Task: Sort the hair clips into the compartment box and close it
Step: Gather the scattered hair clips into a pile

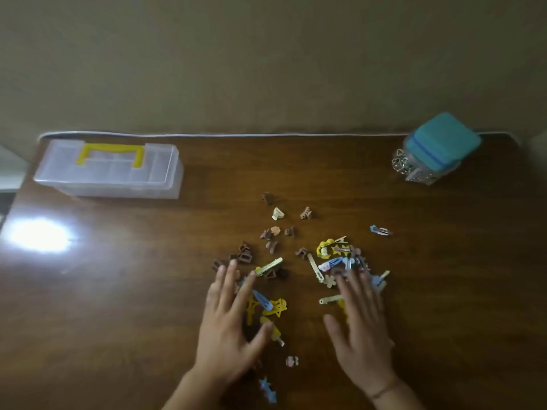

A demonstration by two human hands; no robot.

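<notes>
Sorting not begun: left hand (228, 324) and right hand (362, 327) flat, fingers spread, grasping nothing, over scattered hair clips (331, 261) on counter (444, 276); compartment box (108, 170) closed, far left. Next: open box, group clips

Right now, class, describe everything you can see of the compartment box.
The compartment box is a long, clear plastic case with a yellow carry handle on its lid. The lid is shut; dividers show faintly through it. It lies flat at the table's far left, near the wall. Neither hand touches it, and no clips are visible inside.
</notes>
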